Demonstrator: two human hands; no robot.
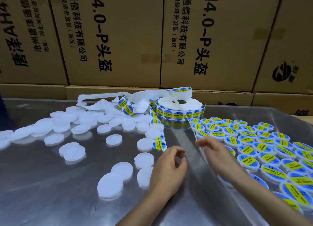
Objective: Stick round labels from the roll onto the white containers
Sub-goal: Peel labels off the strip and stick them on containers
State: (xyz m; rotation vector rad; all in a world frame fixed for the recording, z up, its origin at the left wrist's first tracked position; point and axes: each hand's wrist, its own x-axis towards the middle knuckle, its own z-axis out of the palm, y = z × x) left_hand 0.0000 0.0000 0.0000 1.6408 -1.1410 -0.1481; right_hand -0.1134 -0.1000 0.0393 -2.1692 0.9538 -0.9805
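The label roll (180,107) lies flat at the back middle of the steel table (50,183), its blue and yellow round labels facing outward. A strip of labels (158,142) trails from it towards me and ends by my left hand (169,169), which hovers with loosely curled fingers and holds nothing I can see. My right hand (215,151) pinches a clear backing strip (192,125) that runs down from the roll. Bare white containers (113,140) lie scattered on the left. Labelled containers (247,149) are packed in rows on the right.
Used white backing tape (101,99) lies tangled behind the bare containers. Stacked cardboard boxes (118,39) form a wall along the far edge of the table. My right forearm crosses over the near labelled containers.
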